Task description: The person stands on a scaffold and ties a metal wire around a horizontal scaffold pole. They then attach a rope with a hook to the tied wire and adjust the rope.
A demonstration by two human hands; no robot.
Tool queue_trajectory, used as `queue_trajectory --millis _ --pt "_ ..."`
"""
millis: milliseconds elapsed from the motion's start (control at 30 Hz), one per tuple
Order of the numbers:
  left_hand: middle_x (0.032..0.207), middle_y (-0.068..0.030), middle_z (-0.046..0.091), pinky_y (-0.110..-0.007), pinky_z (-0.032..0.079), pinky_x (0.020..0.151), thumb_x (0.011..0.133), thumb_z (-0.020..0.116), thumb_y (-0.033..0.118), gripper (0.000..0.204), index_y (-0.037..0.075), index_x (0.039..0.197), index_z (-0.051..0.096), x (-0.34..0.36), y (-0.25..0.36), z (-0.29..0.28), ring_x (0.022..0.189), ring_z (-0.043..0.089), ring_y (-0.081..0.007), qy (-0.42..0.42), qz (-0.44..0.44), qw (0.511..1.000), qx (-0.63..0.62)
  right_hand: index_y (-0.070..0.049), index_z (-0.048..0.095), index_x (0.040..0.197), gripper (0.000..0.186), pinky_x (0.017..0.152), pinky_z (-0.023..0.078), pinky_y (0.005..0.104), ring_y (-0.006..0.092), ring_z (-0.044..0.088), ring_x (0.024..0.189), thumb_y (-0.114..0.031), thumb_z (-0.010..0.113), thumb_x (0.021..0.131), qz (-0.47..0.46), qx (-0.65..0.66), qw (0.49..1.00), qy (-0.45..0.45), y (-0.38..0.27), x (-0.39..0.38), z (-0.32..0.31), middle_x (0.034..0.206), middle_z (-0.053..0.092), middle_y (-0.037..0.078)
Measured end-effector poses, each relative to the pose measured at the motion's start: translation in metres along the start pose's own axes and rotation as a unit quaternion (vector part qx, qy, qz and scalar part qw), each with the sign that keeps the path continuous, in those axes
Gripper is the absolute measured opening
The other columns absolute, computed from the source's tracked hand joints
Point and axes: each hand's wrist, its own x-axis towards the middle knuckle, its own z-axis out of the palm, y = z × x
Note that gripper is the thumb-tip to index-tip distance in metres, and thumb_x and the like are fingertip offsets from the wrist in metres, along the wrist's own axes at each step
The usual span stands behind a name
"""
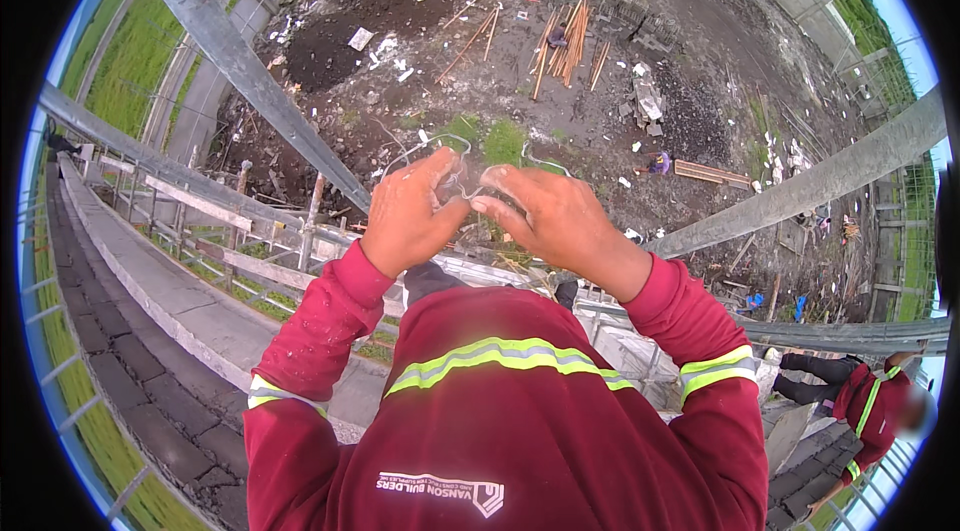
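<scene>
Both my hands are raised in front of my chest, high above the ground, their fingertips almost meeting. My left hand [413,213] pinches a thin, pale grey wire [548,164] between thumb and fingers. On the other side, my right hand [556,215] is also closed on the wire, with thumb and forefinger pressed toward each other. Loose loops of it curl out past the knuckles of both hands. The exact spot where the wire runs between the fingertips is hard to make out.
Metal pipes, one at the left [235,56] and one at the right [810,181], slant beside me. A block wall ledge [160,291] runs along the left. Another person [870,401] in maroon is at the lower right. Far below lie orange-brown lengths [565,46] on dirt.
</scene>
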Motion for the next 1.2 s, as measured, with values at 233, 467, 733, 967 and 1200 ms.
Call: queue_trajectory --millis 233,467,733,967,1200 --pt "0.064 -0.0226 0.060 -0.056 0.048 0.068 0.090 0.061 0.022 0.031 0.003 0.114 0.063 -0.008 0.019 -0.012 0.068 0.062 -0.0486 -0.147 0.022 0.988 0.037 -0.013 0.057 0.071 0.043 0.049 0.048 0.0358 0.0215 0.061 0.057 -0.049 0.075 0.089 -0.218 -0.211 0.953 -0.008 0.006 0.010 -0.041 0.064 0.055 0.003" --pt "0.067 -0.0150 0.058 -0.042 0.043 0.060 0.089 0.056 0.013 0.019 0.000 0.102 0.063 -0.009 0.029 -0.030 0.058 0.053 -0.0273 -0.232 -0.022 0.964 -0.125 -0.012 0.060 0.074 0.046 0.049 0.049 0.0406 0.0267 0.064 0.059 -0.055 0.070 0.089 -0.223 -0.225 0.943 -0.102 0.006 0.044 -0.073 0.064 0.057 0.005" --pt "0.072 -0.0006 0.057 -0.029 0.042 0.060 0.092 0.065 0.011 0.011 0.003 0.094 0.059 -0.022 0.005 -0.028 0.066 0.051 -0.0058 -0.187 -0.104 0.928 -0.305 -0.012 0.067 0.091 0.031 0.062 0.052 0.0440 0.0293 0.068 0.076 -0.042 0.073 0.089 -0.129 -0.132 0.979 -0.086 0.009 0.028 -0.031 0.081 0.064 0.008" --pt "0.077 0.0032 0.059 -0.022 0.024 0.045 0.088 0.073 0.005 0.012 0.008 0.093 0.062 -0.021 0.011 -0.038 0.050 0.037 -0.0015 -0.260 -0.221 0.794 -0.504 -0.012 0.068 0.110 0.029 0.074 0.049 0.0375 0.0223 0.062 0.086 -0.019 0.073 0.082 -0.333 -0.130 0.933 0.047 0.012 0.034 -0.017 0.099 0.059 0.005" --pt "0.076 0.0054 0.060 -0.023 0.033 0.051 0.087 0.081 0.011 0.016 0.006 0.092 0.067 -0.014 0.014 -0.041 0.060 0.048 -0.0027 -0.253 -0.174 0.862 -0.404 -0.016 0.068 0.105 0.028 0.061 0.049 0.0354 0.0201 0.060 0.075 -0.027 0.080 0.082 -0.339 -0.123 0.932 -0.044 0.018 0.030 -0.036 0.090 0.055 0.002"
